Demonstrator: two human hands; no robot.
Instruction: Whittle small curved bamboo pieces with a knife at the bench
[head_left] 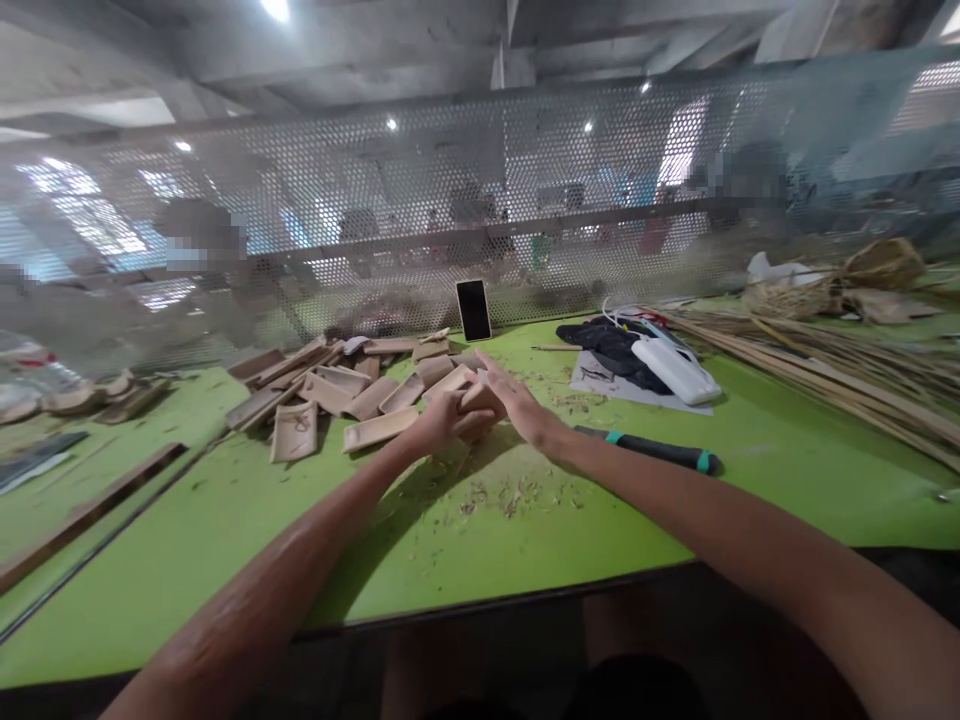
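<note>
Tan curved wood slat [480,398] in left hand [442,422] grip, right hand [517,402] flat vs it, fingers splayed, green table [247,500].

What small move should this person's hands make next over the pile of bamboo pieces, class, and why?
Probably draw the left hand back toward the body with the bamboo piece it grips. The right hand lies open against that piece, and the bamboo pile sits at arm's length, with shavings nearer in.
</note>
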